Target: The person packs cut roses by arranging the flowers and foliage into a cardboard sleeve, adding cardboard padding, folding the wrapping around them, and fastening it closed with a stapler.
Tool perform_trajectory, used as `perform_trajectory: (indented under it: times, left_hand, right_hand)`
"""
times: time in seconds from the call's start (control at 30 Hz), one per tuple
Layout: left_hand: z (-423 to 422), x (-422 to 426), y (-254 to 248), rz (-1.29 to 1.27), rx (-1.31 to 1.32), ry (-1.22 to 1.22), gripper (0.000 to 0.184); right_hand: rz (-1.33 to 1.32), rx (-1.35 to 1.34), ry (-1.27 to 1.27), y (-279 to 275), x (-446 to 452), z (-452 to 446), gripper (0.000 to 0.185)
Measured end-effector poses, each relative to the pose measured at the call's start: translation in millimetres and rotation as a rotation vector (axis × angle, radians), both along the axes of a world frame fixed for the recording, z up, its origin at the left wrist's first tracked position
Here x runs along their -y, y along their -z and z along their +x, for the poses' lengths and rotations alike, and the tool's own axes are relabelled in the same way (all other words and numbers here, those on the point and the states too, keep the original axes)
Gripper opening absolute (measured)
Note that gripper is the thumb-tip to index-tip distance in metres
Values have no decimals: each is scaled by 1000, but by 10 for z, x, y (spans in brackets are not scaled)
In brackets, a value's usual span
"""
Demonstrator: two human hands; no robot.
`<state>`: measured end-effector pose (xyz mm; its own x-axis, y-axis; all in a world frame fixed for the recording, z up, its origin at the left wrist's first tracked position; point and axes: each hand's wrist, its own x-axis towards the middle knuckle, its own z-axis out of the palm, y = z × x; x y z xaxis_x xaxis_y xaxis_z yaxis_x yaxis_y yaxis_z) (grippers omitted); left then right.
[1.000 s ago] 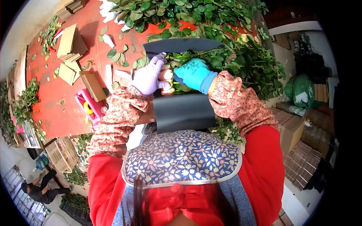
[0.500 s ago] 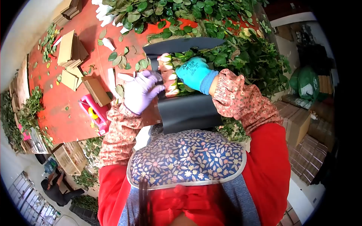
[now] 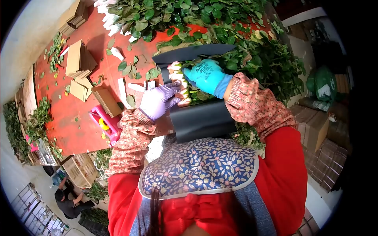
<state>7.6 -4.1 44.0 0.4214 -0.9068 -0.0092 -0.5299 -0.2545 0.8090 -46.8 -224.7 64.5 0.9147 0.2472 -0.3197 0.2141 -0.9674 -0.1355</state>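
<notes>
A row of pale pink roses (image 3: 183,92) lies on a dark wrapping sheet (image 3: 202,121), heads to the left and leafy stems to the right. My left hand (image 3: 159,101), in a thin lilac glove, reaches in from the left, its fingers stretched out and apart against the rose heads. My right hand (image 3: 206,78), in a turquoise work glove, is curled over the roses just behind their heads; its fingertips are partly hidden. The sheet's far edge curves up beyond the flowers, and its near part lies close to my apron (image 3: 201,167).
Folded cardboard pieces (image 3: 78,59) and a pink tape dispenser (image 3: 107,124) stand left on the red table (image 3: 63,129). Leafy stems (image 3: 267,65) pile up at the back and right. Cartons (image 3: 311,122) are stacked at right. Another person (image 3: 71,200) is at lower left.
My left hand has come over onto the rose heads, its fingers now touching them. My right hand stays at the roses. The whole view has shifted slightly.
</notes>
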Motion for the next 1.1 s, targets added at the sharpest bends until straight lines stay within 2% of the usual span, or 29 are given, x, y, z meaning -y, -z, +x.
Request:
perform_trajectory:
  times: [0.03, 0.13, 0.23, 0.4, 0.53, 0.6, 0.63, 0.7, 0.77, 0.9, 1.0, 1.1]
  left_hand:
    - [2, 7, -27, 9, 2, -3, 31]
    - [-30, 13, -49, 11, -1, -48, 29]
    - [-13, -2, -13, 86, 6, -22, 28]
    - [-3, 21, -100, 38, 96, -88, 32]
    - [-24, 90, -25, 39, 210, -168, 44]
    - [-33, 112, 6, 63, 234, -150, 50]
    - [-45, 117, 11, 117, 219, -137, 51]
    - [-73, 129, 17, 184, 163, -144, 58]
    - [-54, 128, 37, 142, 118, -179, 62]
    - [24, 135, 47, 165, 132, -157, 65]
    - [111, 148, 64, 248, 190, -73, 64]
    - [188, 81, 226, 193, 246, -45, 64]
  right_hand:
    - [-50, -106, -13, 62, 0, 40, 11]
    - [-203, -51, -32, 203, -58, 38, 17]
    - [-184, -86, -21, 283, -68, 90, 16]
    - [-205, -74, -18, 282, -65, 108, 14]
    - [-134, -67, -104, 236, 31, 99, 14]
    - [30, -48, 42, -42, 19, 85, 24]
    - [43, 6, 121, -110, -5, 41, 35]
    - [28, 30, 88, -9, 24, 48, 37]
    - [42, 20, 48, 90, 7, 118, 42]
    - [31, -41, 83, 68, -53, 157, 40]
    - [132, 29, 79, 183, -40, 151, 35]
    - [232, 168, 20, 394, 6, 128, 37]
